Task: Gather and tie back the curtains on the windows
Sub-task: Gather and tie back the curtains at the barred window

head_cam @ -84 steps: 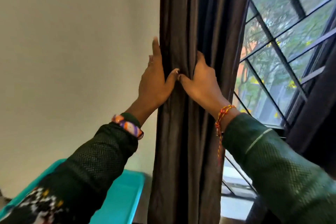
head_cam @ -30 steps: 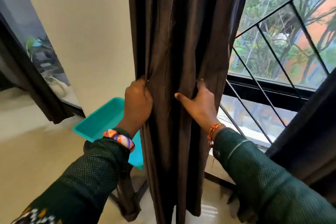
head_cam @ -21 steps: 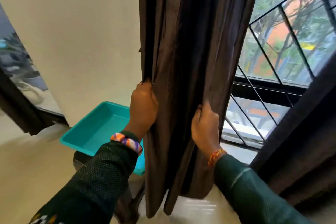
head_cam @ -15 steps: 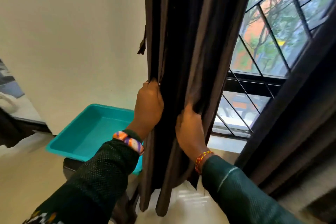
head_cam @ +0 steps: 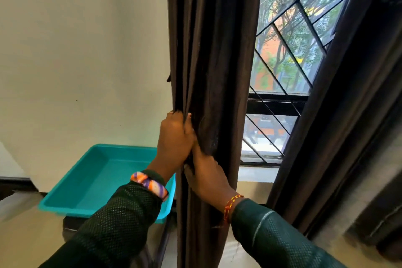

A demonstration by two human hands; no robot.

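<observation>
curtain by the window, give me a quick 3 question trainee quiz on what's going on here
1. True or false: the left hand grips the dark brown curtain.
2. Which thing sits to the left of the curtain, behind the left forearm? A) a red bucket B) a teal tray C) a folded towel
3. Fill in: the right hand lies against the curtain just ____ the left hand.

Key
1. True: its fingers curl round the gathered folds.
2. B
3. below; the two hands touch. Whether its fingers close round the cloth cannot be told, as they are hidden in the folds.
</observation>
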